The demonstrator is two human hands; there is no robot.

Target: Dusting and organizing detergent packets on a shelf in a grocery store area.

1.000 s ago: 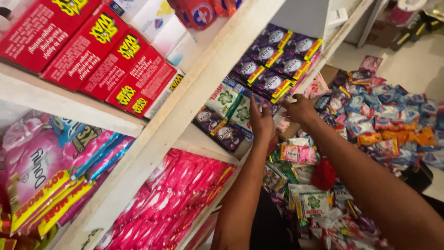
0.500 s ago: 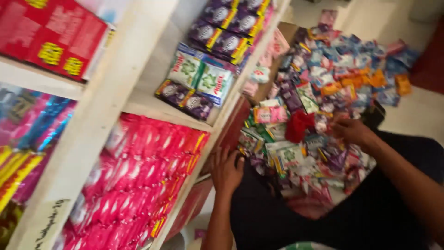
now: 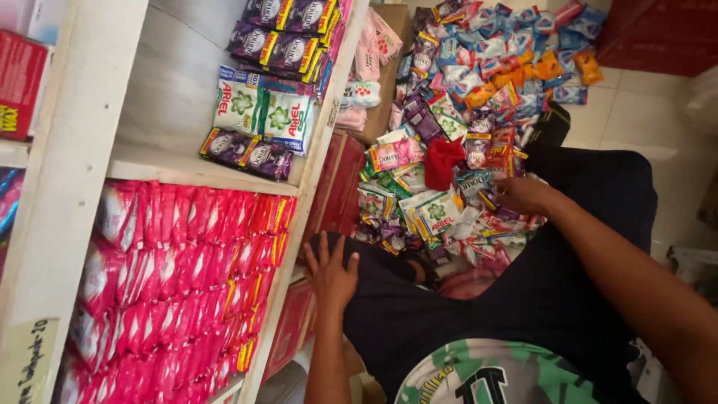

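My left hand point(image 3: 330, 274) rests flat on my dark-trousered knee point(image 3: 389, 299), fingers spread, next to the white shelf unit point(image 3: 314, 161). My right hand point(image 3: 521, 194) reaches into the pile of small sachets point(image 3: 464, 112) on the floor, fingers curled among the packets; whether it grips one cannot be seen. Green-and-white sachets point(image 3: 258, 108) and purple sachets point(image 3: 243, 150) lie on the middle shelf. Pink sachets point(image 3: 172, 277) fill the shelf below.
A red cloth piece point(image 3: 443, 161) lies in the pile. Red flat boxes point(image 3: 336, 187) lean at the shelf's foot. Pink packs point(image 3: 370, 45) sit in a cardboard box. Pale floor tiles point(image 3: 636, 112) show at the right, and a red box point(image 3: 658, 34) stands beyond.
Both hands have come down from the purple sachets on the shelf. The left one settled on my knee, the right moved to the floor pile. My view tilted downward.
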